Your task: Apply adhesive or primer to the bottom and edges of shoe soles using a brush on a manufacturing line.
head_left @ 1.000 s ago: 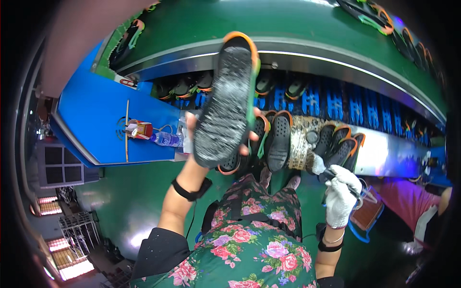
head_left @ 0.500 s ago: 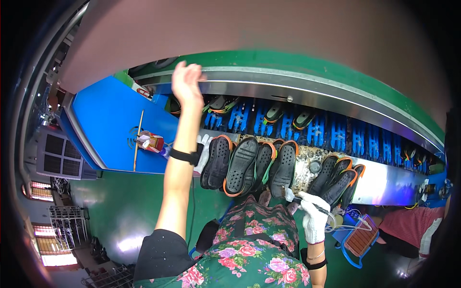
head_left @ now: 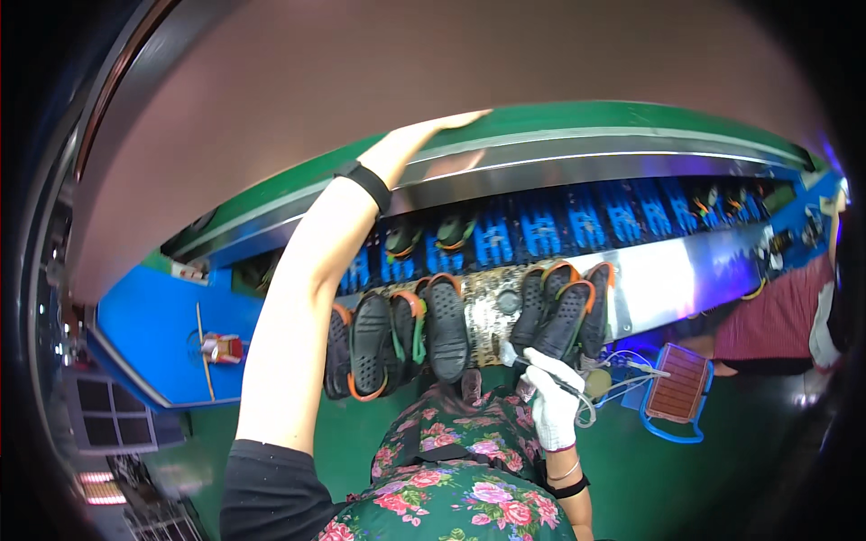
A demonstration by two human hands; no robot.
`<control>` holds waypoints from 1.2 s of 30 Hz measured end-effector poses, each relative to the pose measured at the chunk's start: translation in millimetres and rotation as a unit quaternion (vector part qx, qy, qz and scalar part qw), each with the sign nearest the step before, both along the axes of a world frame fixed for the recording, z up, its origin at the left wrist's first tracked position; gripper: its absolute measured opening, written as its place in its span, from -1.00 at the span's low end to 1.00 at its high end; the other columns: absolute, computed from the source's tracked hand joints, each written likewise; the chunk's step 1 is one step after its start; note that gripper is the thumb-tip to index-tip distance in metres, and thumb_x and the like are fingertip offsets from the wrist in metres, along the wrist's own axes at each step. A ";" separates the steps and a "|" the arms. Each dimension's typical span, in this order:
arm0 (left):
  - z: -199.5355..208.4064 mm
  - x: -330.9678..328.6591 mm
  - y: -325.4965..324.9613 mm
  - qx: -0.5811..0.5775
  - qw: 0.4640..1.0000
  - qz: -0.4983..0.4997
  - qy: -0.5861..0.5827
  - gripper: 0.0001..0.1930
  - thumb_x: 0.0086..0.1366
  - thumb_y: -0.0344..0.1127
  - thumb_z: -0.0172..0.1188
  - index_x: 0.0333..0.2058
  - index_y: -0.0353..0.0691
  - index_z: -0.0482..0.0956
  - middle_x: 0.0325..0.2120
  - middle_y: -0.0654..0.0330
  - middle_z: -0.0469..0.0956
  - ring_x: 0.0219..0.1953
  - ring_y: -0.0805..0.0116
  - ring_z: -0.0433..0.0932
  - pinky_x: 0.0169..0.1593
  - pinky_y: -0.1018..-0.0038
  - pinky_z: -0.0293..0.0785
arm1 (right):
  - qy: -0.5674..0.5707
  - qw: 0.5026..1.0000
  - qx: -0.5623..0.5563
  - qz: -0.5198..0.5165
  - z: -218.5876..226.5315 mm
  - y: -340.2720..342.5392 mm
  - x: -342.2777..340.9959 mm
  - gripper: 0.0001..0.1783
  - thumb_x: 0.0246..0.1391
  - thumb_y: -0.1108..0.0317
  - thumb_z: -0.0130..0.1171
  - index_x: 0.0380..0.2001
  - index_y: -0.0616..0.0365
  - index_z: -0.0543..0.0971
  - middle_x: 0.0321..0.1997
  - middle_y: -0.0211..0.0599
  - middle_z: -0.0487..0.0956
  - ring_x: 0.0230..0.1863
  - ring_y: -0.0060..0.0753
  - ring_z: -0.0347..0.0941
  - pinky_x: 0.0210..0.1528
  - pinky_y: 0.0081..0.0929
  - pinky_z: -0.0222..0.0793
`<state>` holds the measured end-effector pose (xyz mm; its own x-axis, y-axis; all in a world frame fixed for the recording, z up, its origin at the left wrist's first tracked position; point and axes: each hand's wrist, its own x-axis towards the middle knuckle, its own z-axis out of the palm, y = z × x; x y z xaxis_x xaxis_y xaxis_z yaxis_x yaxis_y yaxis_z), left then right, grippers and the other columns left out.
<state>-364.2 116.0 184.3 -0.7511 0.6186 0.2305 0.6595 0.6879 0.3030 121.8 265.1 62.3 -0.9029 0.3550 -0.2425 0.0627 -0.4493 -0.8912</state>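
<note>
Soles (head_left: 424,338) pretty much run the whole scene, so everything below is placed off that dark row of black ones with orange rims, lined up on the speckled ledge (head_left: 492,311). Nearest, just below the right end of the row, a thin brush-like tool (head_left: 541,374) is gripped tight in the gloved right hand (head_left: 552,406). Just right of that, a brown tray (head_left: 678,394) is parked. Well above and beyond the row, the bare left hand (head_left: 437,131) is stretched flat onto the green upper belt (head_left: 577,122), fingers open, nothing held. Between the two, a few more soles are seen on the blue racks (head_left: 541,236). Judging by the full row, plenty looks left to be worked.
</note>
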 end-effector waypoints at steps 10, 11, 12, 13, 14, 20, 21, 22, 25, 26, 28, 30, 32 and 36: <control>-58.8 -50.2 10.7 -0.120 0.970 0.206 0.053 -0.28 0.19 -0.22 0.41 0.28 -0.27 0.35 0.14 -0.07 0.46 0.07 0.08 0.56 0.04 0.16 0.61 | -0.008 0.999 0.008 -0.031 -18.6 26.3 23.7 -0.74 0.01 0.71 0.30 -0.18 0.40 0.71 -0.05 0.03 0.71 -0.09 -0.30 0.66 0.00 -0.43 0.60; -56.3 -52.9 4.7 -0.114 0.968 0.217 0.050 -0.30 0.19 -0.23 0.41 0.27 -0.27 0.36 0.13 -0.06 0.47 0.05 0.09 0.57 0.03 0.17 0.62 | -0.008 1.000 0.006 -0.027 -17.6 32.3 23.4 -0.74 0.01 0.71 0.30 -0.18 0.40 0.71 -0.05 0.03 0.71 -0.09 -0.30 0.66 0.00 -0.43 0.60; -51.5 -55.5 4.8 -0.093 0.970 0.220 0.047 -0.31 0.19 -0.24 0.41 0.26 -0.27 0.37 0.11 -0.05 0.48 0.04 0.11 0.57 0.01 0.18 0.63 | -0.005 0.999 0.027 -0.022 -13.6 36.0 22.3 -0.74 0.01 0.71 0.31 -0.18 0.40 0.72 -0.05 0.03 0.71 -0.08 -0.29 0.66 0.01 -0.43 0.60; -44.5 -58.7 3.8 -0.065 0.972 0.221 0.043 -0.32 0.19 -0.25 0.41 0.25 -0.27 0.39 0.09 -0.04 0.49 0.02 0.12 0.58 0.00 0.19 0.63 | 0.000 0.999 0.050 -0.013 -9.8 38.1 18.6 -0.75 0.01 0.70 0.31 -0.19 0.40 0.72 -0.05 0.03 0.71 -0.08 -0.29 0.66 0.02 -0.44 0.59; -41.3 -57.7 -1.2 -0.027 0.974 0.222 0.033 -0.33 0.19 -0.25 0.42 0.24 -0.27 0.40 0.07 -0.03 0.50 0.01 0.13 0.59 -0.01 0.20 0.64 | -0.002 0.999 0.043 -0.002 -8.0 41.6 18.1 -0.76 0.00 0.70 0.31 -0.20 0.39 0.72 -0.05 0.03 0.71 -0.07 -0.29 0.66 0.04 -0.43 0.58; -10.5 2.7 -37.0 0.300 0.927 0.194 -0.114 -0.41 0.18 -0.31 0.42 0.18 -0.27 0.47 -0.03 0.03 0.56 -0.08 0.21 0.62 -0.10 0.26 0.67 | 0.035 0.999 -0.035 0.009 -4.3 36.4 3.9 -0.68 -0.03 0.73 0.30 -0.14 0.41 0.71 -0.03 0.03 0.71 -0.04 -0.26 0.66 0.07 -0.39 0.58; -6.3 25.4 -45.3 0.349 0.905 0.197 -0.141 -0.43 0.18 -0.32 0.42 0.17 -0.27 0.48 -0.05 0.04 0.57 -0.09 0.22 0.63 -0.11 0.26 0.68 | 0.035 0.999 -0.028 0.011 -7.1 36.3 1.8 -0.68 -0.03 0.74 0.29 -0.13 0.42 0.70 -0.03 0.04 0.70 -0.04 -0.25 0.66 0.06 -0.39 0.59; -3.5 48.1 -63.2 0.385 0.888 0.202 -0.149 -0.44 0.18 -0.33 0.42 0.16 -0.27 0.50 -0.07 0.05 0.58 -0.10 0.23 0.63 -0.13 0.27 0.69 | 0.029 0.998 -0.050 0.013 -9.6 34.1 0.9 -0.67 -0.03 0.75 0.28 -0.13 0.42 0.70 -0.03 0.06 0.70 -0.05 -0.25 0.66 0.04 -0.39 0.60; 13.9 131.3 -118.2 0.505 0.818 0.254 -0.101 -0.66 0.17 -0.46 0.39 -0.06 -0.24 0.60 -0.39 0.28 0.50 -0.32 0.46 0.59 -0.32 0.47 0.65 | 0.037 0.998 -0.040 0.012 -9.9 24.9 -2.8 -0.68 -0.01 0.76 0.25 -0.13 0.42 0.68 -0.01 0.07 0.69 -0.04 -0.22 0.66 0.01 -0.40 0.61; -1.7 136.9 -155.1 0.527 0.810 0.248 -0.070 -0.55 0.21 -0.41 0.38 0.05 -0.37 0.50 -0.38 0.20 0.46 -0.31 0.35 0.60 -0.30 0.41 0.66 | -0.011 0.998 -0.057 0.026 -11.1 27.7 -3.9 -0.68 0.00 0.75 0.24 -0.12 0.40 0.67 0.03 0.07 0.68 -0.02 -0.20 0.65 0.00 -0.41 0.60; 0.2 180.7 -181.6 0.543 0.798 0.256 -0.051 -0.44 0.24 -0.48 0.32 0.22 -0.26 0.40 -0.43 0.28 0.40 -0.38 0.45 0.55 -0.31 0.51 0.58 | 0.025 0.999 -0.047 0.009 -17.1 24.9 -8.1 -0.67 0.03 0.72 0.25 -0.09 0.38 0.67 0.04 0.02 0.68 -0.04 -0.24 0.64 -0.01 -0.43 0.58; -8.7 220.6 -194.2 0.618 0.752 0.226 -0.041 -0.34 0.26 -0.52 0.29 0.33 -0.15 0.31 -0.42 0.29 0.47 -0.38 0.50 0.53 -0.28 0.54 0.55 | 0.028 0.999 -0.038 0.002 -14.7 26.2 -13.1 -0.67 0.09 0.69 0.22 -0.03 0.42 0.63 0.06 0.00 0.66 -0.03 -0.26 0.64 0.00 -0.42 0.61; -13.2 260.1 -192.1 0.642 0.731 0.219 -0.072 -0.28 0.27 -0.50 0.30 0.38 -0.13 0.27 -0.39 0.26 0.55 -0.36 0.54 0.52 -0.18 0.52 0.53 | 0.042 0.999 -0.029 0.007 -5.7 28.2 -19.4 -0.65 0.14 0.65 0.18 0.02 0.42 0.61 0.08 0.00 0.65 0.01 -0.26 0.64 -0.01 -0.43 0.62; -67.8 325.4 -178.1 0.533 0.771 0.269 -0.223 -0.65 0.28 -0.34 0.36 0.03 -0.29 0.64 -0.13 0.28 0.66 -0.10 0.56 0.56 0.06 0.52 0.47 | 0.082 0.995 -0.043 0.038 31.2 5.2 -29.0 -0.65 0.10 0.65 0.16 0.00 0.45 0.60 0.07 0.08 0.64 -0.03 -0.18 0.66 -0.02 -0.39 0.65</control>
